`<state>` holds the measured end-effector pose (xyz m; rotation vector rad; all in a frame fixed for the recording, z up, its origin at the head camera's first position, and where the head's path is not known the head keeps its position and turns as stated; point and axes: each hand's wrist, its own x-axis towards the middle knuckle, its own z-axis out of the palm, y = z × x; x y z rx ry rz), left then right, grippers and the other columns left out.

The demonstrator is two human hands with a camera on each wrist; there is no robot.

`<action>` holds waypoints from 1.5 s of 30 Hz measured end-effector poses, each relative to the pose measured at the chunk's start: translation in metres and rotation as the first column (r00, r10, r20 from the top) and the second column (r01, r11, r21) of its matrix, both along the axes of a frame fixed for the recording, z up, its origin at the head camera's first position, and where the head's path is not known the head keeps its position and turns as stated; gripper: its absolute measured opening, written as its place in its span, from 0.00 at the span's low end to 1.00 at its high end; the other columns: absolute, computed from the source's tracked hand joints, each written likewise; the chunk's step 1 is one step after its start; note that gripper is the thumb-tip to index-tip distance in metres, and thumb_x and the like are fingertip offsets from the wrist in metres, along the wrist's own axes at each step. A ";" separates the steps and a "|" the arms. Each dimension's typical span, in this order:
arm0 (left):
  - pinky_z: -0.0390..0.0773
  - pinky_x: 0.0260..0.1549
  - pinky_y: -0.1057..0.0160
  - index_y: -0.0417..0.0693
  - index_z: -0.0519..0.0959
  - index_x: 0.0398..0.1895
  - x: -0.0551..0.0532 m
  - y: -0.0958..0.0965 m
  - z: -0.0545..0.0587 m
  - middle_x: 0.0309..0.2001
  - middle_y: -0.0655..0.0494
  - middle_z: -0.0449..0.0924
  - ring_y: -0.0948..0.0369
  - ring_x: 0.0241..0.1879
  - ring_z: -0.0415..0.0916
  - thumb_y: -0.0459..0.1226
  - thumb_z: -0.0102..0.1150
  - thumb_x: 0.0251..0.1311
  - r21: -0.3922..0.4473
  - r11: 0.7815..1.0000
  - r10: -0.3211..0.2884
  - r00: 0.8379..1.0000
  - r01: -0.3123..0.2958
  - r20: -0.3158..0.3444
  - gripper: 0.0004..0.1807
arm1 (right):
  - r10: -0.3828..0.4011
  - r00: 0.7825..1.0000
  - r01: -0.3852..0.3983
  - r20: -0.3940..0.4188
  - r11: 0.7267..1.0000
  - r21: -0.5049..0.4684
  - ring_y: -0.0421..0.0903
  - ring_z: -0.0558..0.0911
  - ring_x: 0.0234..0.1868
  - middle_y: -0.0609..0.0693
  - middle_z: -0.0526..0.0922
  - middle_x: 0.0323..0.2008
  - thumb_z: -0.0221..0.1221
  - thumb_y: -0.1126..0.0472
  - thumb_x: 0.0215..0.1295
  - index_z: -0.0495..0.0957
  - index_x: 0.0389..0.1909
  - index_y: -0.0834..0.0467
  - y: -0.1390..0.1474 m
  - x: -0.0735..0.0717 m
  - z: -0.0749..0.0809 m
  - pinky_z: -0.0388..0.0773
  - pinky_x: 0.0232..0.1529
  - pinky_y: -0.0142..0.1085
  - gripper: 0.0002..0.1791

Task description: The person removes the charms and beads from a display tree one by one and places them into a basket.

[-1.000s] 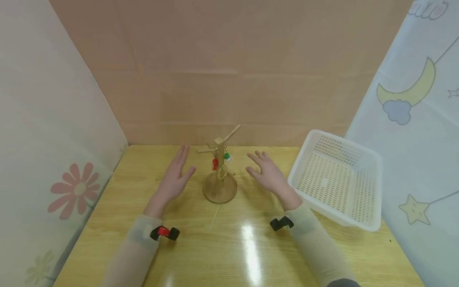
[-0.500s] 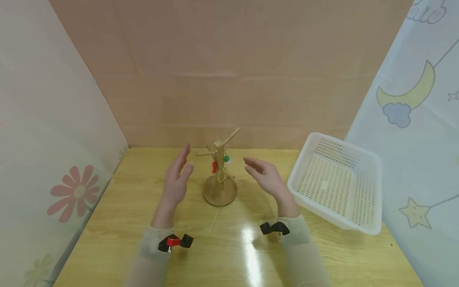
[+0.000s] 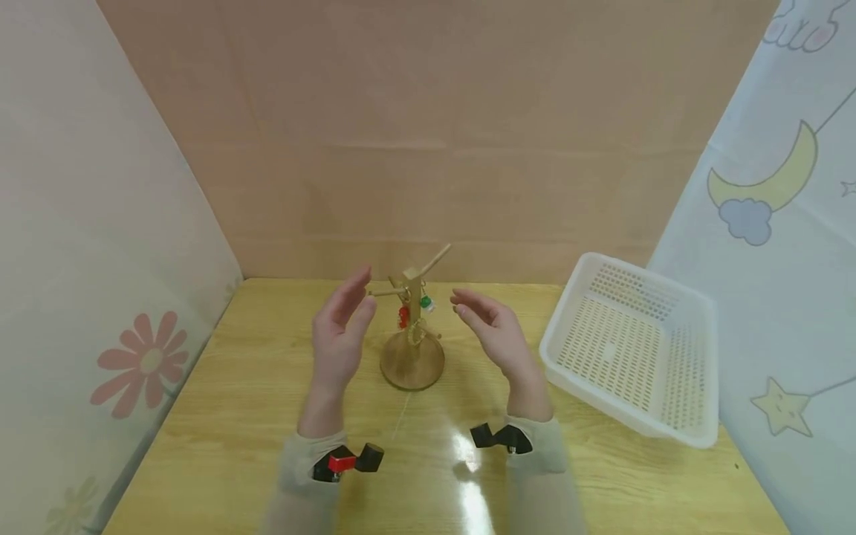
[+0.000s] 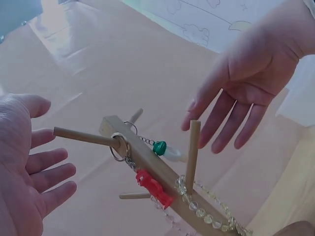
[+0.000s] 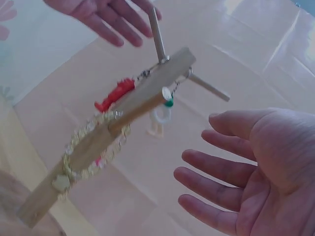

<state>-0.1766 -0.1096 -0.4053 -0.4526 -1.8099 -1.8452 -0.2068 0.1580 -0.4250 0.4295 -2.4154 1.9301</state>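
Between my two hands stands a small wooden peg stand [image 3: 413, 364] with a round base and several pegs. A red figure keychain [image 4: 152, 188] hangs by its metal ring from one upper peg. From another peg hangs a keychain with a green top and a white body [image 4: 167, 150]. A pale yellow beaded bracelet [image 5: 93, 147] loops over a lower peg, and a pinkish bead strand [image 4: 170, 216] shows behind the post. My left hand [image 3: 339, 334] is held to the left of the stand, fingers relaxed and holding nothing. On the right, my right hand [image 3: 496, 332] is likewise loose, with nothing in it.
A white perforated plastic basket [image 3: 628, 349] sits at the right on the wooden table [image 3: 234, 416]. A brown sheet [image 3: 414, 148] backs the table, with printed cloth [image 3: 742, 297] along the right side and a pale one along the left.
Both hands have drawn a little inward toward the stand, and their fingers have turned from spread to loosely bent. The stand, its hanging things and the basket stay in place.
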 end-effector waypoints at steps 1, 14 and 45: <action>0.75 0.71 0.57 0.34 0.78 0.70 0.000 0.001 0.001 0.69 0.40 0.78 0.51 0.69 0.76 0.27 0.61 0.74 0.012 1.000 0.004 1.000 -0.004 0.003 0.22 | -0.009 1.000 0.009 -0.003 1.000 -0.018 0.49 0.82 0.66 0.51 0.85 0.64 0.62 0.52 0.81 0.80 0.70 0.56 -0.003 0.002 0.003 0.76 0.71 0.49 0.23; 0.88 0.49 0.64 0.29 0.87 0.49 0.000 0.008 0.000 0.48 0.35 0.88 0.62 0.45 0.88 0.24 0.70 0.67 0.118 0.989 0.082 0.996 -0.086 0.043 0.10 | -0.218 0.932 0.174 -0.288 0.970 -0.172 0.52 0.87 0.55 0.55 0.89 0.55 0.69 0.64 0.74 0.87 0.56 0.64 -0.048 0.010 0.006 0.87 0.56 0.43 0.14; 0.89 0.47 0.62 0.30 0.89 0.47 -0.002 0.006 0.001 0.42 0.35 0.89 0.54 0.41 0.91 0.26 0.70 0.68 0.170 0.977 0.116 0.991 -0.127 0.069 0.08 | -0.302 0.852 0.252 -0.427 0.953 -0.170 0.49 0.90 0.40 0.49 0.93 0.44 0.73 0.63 0.70 0.92 0.46 0.59 -0.079 0.000 0.009 0.89 0.42 0.38 0.08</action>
